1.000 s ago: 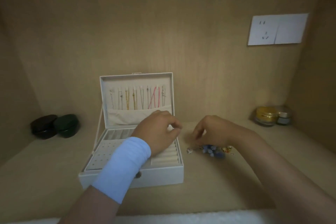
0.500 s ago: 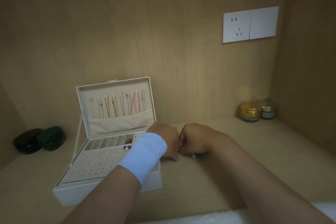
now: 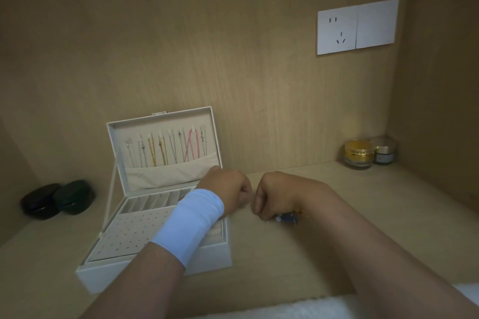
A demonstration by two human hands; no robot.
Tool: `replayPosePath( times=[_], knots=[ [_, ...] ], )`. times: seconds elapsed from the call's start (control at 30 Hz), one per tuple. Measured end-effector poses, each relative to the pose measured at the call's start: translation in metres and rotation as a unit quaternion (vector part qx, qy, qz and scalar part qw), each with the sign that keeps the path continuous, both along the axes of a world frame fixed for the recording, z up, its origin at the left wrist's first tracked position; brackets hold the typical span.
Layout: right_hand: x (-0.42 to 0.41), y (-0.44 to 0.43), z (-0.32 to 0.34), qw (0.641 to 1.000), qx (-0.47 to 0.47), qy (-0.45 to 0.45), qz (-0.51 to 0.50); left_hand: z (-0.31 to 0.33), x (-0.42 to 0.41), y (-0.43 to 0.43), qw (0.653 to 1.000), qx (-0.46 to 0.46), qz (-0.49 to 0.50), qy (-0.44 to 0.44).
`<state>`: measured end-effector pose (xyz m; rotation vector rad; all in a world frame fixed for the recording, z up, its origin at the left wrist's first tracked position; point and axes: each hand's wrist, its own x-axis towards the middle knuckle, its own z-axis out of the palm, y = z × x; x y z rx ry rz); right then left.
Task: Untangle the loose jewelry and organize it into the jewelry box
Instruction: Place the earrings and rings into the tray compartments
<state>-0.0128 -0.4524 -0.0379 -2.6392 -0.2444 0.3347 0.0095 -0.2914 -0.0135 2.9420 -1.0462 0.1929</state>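
The white jewelry box [image 3: 155,276] stands open at the left, several chains [image 3: 166,151] hanging inside its raised lid, a perforated earring panel [image 3: 129,233] in front. A small heap of loose jewelry [image 3: 288,218], blue and gold bits, lies on the shelf just right of the box. My right hand [image 3: 277,193] sits over the heap with its fingers curled down onto it. My left hand [image 3: 228,190], a white band on its wrist, has curled fingers meeting the right hand's fingertips above the box's right edge. What they pinch between them is hidden.
Two dark round cases [image 3: 57,201] sit at the far left. A gold-lidded jar [image 3: 359,154] and a silver-lidded jar [image 3: 385,150] stand in the back right corner. A white wall socket [image 3: 357,26] is on the back panel. White fabric [image 3: 285,308] lines the front edge.
My left hand left the box's ring rolls and moved right to meet the right hand at the heap. The view swung right, so the box sits further left.
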Motion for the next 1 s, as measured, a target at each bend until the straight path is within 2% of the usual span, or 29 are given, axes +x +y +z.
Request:
replayPosePath(
  times=[0.07, 0.13, 0.3, 0.37, 0.43, 0.47, 0.57, 0.6, 0.7, 0.77, 0.9, 1.0],
  knots=[
    [0.000, -0.001, 0.000, 1.000, 0.017, 0.011, -0.002, 0.003, 0.001, 0.007, 0.997, -0.069, 0.003, 0.026],
    [-0.002, -0.002, 0.003, 0.998, 0.054, 0.013, -0.005, 0.001, 0.005, 0.016, 0.979, -0.189, 0.009, 0.080],
    [-0.005, -0.002, 0.018, 0.980, 0.188, -0.067, -0.030, 0.008, 0.001, 0.039, 0.883, -0.426, 0.003, 0.196],
    [-0.007, 0.003, 0.023, 0.957, 0.280, -0.059, -0.041, 0.011, -0.001, 0.053, 0.853, -0.472, 0.011, 0.224],
    [-0.011, 0.012, 0.029, 0.936, 0.342, -0.066, -0.045, 0.012, 0.000, 0.068, 0.847, -0.479, 0.028, 0.230],
    [-0.013, 0.018, 0.032, 0.929, 0.359, -0.074, -0.046, 0.013, -0.001, 0.076, 0.833, -0.495, 0.033, 0.247],
    [-0.016, 0.039, 0.036, 0.915, 0.386, -0.102, -0.053, 0.019, -0.004, 0.103, 0.754, -0.565, 0.039, 0.332],
    [-0.018, 0.047, 0.037, 0.914, 0.387, -0.109, -0.054, 0.022, -0.005, 0.113, 0.748, -0.569, 0.043, 0.338],
    [-0.017, 0.068, 0.035, 0.914, 0.384, -0.126, -0.033, 0.022, -0.003, 0.143, 0.810, -0.531, 0.085, 0.235],
    [-0.013, 0.082, 0.035, 0.918, 0.367, -0.149, -0.024, 0.017, 0.001, 0.157, 0.825, -0.525, 0.109, 0.179],
    [0.006, 0.112, 0.038, 0.934, 0.310, -0.176, -0.032, 0.001, 0.012, 0.171, 0.888, -0.424, 0.133, 0.120],
    [0.023, 0.132, 0.037, 0.955, 0.219, -0.199, -0.035, -0.007, 0.018, 0.172, 0.907, -0.392, 0.112, 0.108]
  ],
)
